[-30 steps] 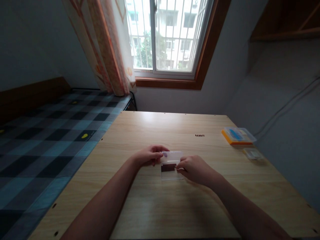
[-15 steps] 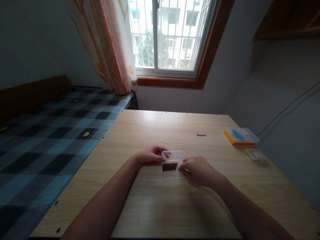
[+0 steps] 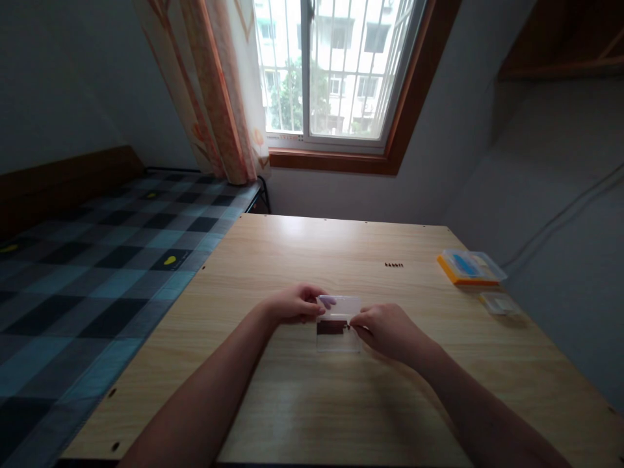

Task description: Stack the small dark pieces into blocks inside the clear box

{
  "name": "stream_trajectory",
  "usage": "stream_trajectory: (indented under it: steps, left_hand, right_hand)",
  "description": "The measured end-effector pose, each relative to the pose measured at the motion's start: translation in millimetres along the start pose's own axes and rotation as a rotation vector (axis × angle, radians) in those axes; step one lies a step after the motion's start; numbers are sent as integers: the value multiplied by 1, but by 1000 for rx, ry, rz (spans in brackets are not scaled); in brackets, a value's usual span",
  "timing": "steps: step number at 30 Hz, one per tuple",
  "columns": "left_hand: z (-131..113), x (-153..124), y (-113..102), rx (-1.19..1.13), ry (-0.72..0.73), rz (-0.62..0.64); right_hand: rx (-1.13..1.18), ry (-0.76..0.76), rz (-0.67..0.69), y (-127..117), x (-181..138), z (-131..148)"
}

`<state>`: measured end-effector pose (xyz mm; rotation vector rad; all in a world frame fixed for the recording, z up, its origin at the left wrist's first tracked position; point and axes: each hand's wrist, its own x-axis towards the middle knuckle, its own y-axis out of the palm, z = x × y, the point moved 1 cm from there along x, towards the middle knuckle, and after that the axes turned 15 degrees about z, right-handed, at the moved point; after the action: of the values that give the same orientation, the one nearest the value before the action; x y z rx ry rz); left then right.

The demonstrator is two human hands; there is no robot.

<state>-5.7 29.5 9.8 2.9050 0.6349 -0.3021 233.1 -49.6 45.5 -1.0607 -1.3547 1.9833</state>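
A small clear plastic box (image 3: 338, 325) with its lid raised lies on the wooden table (image 3: 302, 403), a dark strip showing inside it. My left hand (image 3: 292, 304) grips the left side of the box and its lid, fingers curled. My right hand (image 3: 387, 330) is closed in a pinch at the right end of the dark strip; what it pinches is too small to name.
A short row of tiny dark parts (image 3: 394, 265) lies further back on the table. At the right edge sit an orange case with a clear lid (image 3: 470, 268) and a small clear box (image 3: 498, 303). A bed with a checked cover (image 3: 88, 279) adjoins the table's left side.
My hands and the box have stayed nearly in place. My right hand's fingertips have closed in slightly on the end of the dark strip.
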Motion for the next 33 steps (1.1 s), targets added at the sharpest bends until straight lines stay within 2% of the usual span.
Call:
stream_trajectory:
  steps: [13, 33]
  left_hand:
    - [5, 0, -4, 19, -7, -4]
    - [5, 1, -4, 27, 6, -6]
  right_hand:
    - [-4, -28, -7, 7, 4, -1]
    - [-4, -19, -11, 6, 4, 2]
